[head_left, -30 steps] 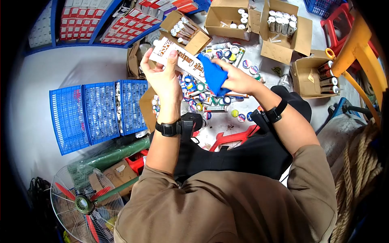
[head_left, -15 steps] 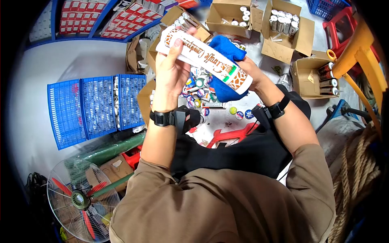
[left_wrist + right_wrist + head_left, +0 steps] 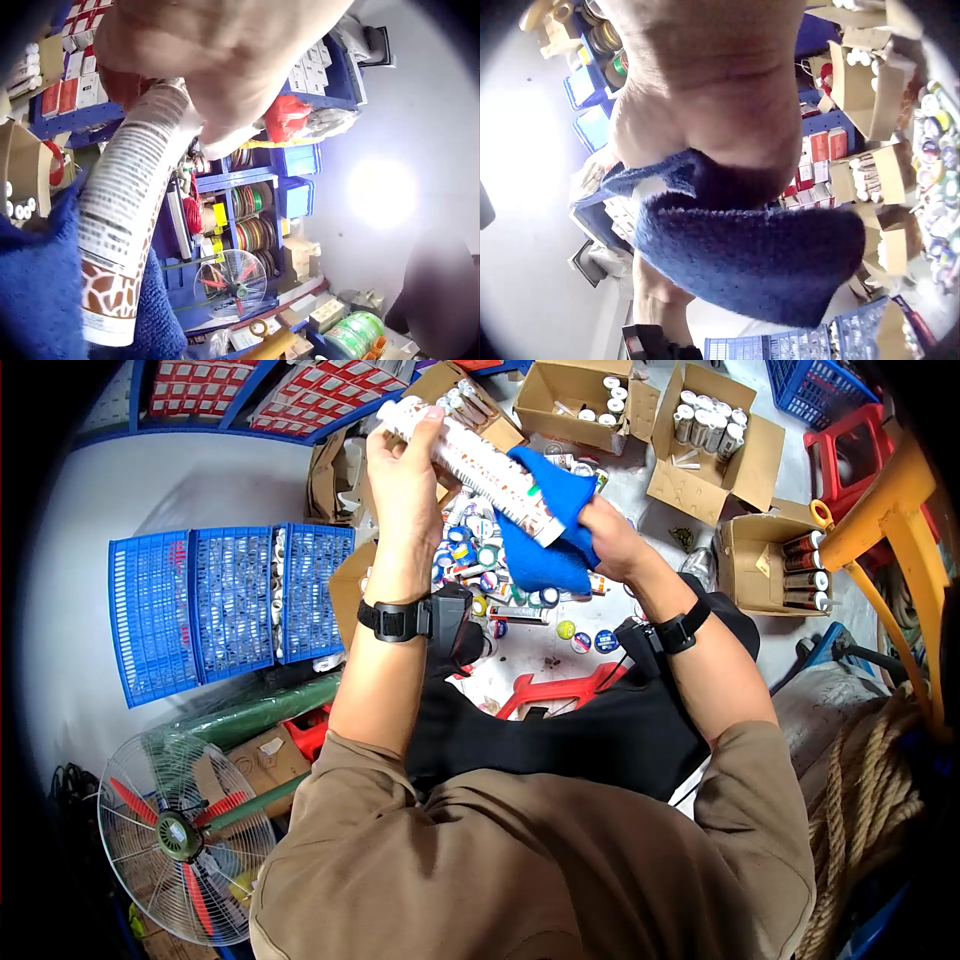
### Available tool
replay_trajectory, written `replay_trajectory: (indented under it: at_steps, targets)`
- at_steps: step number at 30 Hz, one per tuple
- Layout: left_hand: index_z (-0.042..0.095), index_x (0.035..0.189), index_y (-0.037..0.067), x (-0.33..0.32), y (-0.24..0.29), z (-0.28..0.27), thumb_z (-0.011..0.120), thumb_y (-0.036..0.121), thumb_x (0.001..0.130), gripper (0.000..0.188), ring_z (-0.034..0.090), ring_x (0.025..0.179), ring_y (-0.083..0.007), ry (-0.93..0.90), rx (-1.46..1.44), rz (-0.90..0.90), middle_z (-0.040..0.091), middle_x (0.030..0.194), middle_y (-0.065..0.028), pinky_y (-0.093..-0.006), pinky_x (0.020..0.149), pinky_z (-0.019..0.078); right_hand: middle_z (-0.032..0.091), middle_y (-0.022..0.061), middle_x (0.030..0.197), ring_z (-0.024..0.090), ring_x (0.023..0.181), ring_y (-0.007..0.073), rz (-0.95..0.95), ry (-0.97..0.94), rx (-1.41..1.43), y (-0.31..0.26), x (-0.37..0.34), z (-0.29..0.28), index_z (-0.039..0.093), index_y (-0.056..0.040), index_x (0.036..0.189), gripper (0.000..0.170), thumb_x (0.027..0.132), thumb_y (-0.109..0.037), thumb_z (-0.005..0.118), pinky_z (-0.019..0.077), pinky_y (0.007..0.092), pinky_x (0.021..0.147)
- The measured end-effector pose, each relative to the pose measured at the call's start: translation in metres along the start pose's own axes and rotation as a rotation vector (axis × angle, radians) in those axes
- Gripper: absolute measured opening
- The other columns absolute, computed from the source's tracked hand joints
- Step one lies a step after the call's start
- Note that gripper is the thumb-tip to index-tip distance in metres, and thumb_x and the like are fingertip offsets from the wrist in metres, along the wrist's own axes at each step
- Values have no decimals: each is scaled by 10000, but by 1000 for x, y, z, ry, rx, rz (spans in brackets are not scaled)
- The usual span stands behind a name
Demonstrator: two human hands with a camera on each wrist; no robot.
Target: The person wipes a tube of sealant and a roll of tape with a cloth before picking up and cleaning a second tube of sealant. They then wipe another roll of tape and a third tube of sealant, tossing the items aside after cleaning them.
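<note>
In the head view my left hand [image 3: 405,485] grips a white sealant cartridge [image 3: 485,460] near its upper end, thumb across it. The cartridge slants down to the right, and rows of small print face up. Its brown giraffe-pattern band shows at the lower end in the left wrist view. My right hand [image 3: 615,540] holds a blue cloth [image 3: 548,560] bunched around that lower end. Folds of the cloth [image 3: 750,262] hide the right fingers in the right wrist view.
Below the hands lies a pile of loose cartridges and round caps [image 3: 470,550]. Open cardboard boxes [image 3: 690,485] with cartridges stand beyond and to the right. Blue crates [image 3: 235,610] are at the left, above a fan [image 3: 180,835]. A red stool [image 3: 550,690] sits close to my body.
The cartridge has been turned, so its large lettering has given way to small print. The blue cloth slid along the lower end and now wraps its right side.
</note>
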State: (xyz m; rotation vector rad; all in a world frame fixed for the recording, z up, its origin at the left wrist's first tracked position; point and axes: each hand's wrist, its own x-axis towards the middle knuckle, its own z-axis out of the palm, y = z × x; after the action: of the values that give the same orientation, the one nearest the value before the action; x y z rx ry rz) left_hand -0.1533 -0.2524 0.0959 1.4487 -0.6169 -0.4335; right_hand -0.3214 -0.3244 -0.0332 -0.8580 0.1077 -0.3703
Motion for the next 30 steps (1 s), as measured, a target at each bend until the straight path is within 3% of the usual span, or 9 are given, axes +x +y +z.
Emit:
replay_trajectory:
  at_steps: [3, 5, 6, 7, 9, 23, 25, 29, 30]
  targets:
    - [464, 1231, 155, -5, 14, 0, 670, 330, 940, 397, 627, 785, -149, -66, -169, -154, 617, 935, -22, -235, 522, 454, 537, 158, 1396, 579, 1230, 242, -75, -67, 360, -6, 4, 1, 367, -32, 1486, 522, 1046, -312, 336, 483, 373, 1042]
    - [448, 1253, 77, -7, 16, 1, 630, 274, 974, 386, 635, 991, -200, -72, -88, -125, 628, 1077, -83, -373, 850, 516, 504, 181, 1428, 558, 1261, 268, -186, -79, 369, -10, 4, 3, 349, -36, 1497, 529, 1055, -326, 325, 471, 398, 1061]
    - [444, 1247, 139, -4, 13, 2, 703, 309, 927, 446, 609, 716, -118, -92, -81, -67, 635, 923, -40, -192, 484, 424, 504, 181, 1428, 558, 1261, 268, -176, -80, 360, -10, 4, 1, 349, -36, 1497, 529, 1055, -326, 325, 471, 398, 1061]
    - [429, 1248, 96, -2, 11, 3, 742, 277, 900, 501, 597, 680, -104, -108, -68, -6, 648, 929, -59, -181, 460, 411, 498, 187, 1432, 553, 1267, 277, -163, -115, 438, -8, 5, -1, 347, -37, 1498, 525, 1057, -320, 314, 469, 409, 1063]
    - [422, 1263, 41, -2, 13, 3, 743, 238, 903, 521, 645, 956, -174, -58, 6, -17, 659, 1050, -104, -318, 794, 505, 491, 193, 1437, 547, 1274, 287, -138, -154, 512, -8, 5, -1, 346, -38, 1499, 521, 1060, -315, 303, 466, 420, 1066]
    - [372, 1312, 19, 17, 3, -3, 775, 202, 874, 623, 667, 979, -204, -37, 22, 28, 670, 1098, -154, -338, 819, 514, 416, 169, 1508, 473, 1347, 306, -178, -75, 324, -17, 7, 6, 286, -32, 1521, 600, 1032, -379, 323, 390, 444, 1127]
    - [382, 1305, 41, 11, 5, 4, 764, 231, 879, 603, 627, 701, -120, -67, -62, 41, 670, 1057, -106, -210, 436, 414, 566, 157, 1361, 596, 1196, 240, -120, 79, 327, -11, 9, 11, 425, 1, 1437, 547, 1035, -362, 353, 476, 364, 1032]
    - [379, 1404, 27, 19, 6, -10, 748, 116, 874, 652, 637, 738, -129, -234, -15, -45, 678, 1050, -93, -248, 587, 517, 694, 141, 1108, 639, 1035, 179, 147, 397, -179, 8, 17, -14, 645, 54, 1159, 470, 999, -319, 407, 497, 336, 903]
    - [408, 1407, 8, 17, 11, -6, 738, 94, 879, 628, 633, 729, -124, -240, 43, -36, 684, 1027, -94, -254, 593, 529, 700, 205, 1073, 673, 1010, 251, 143, 426, -395, 7, 19, -21, 629, 62, 1145, 466, 977, -322, 426, 497, 380, 891]
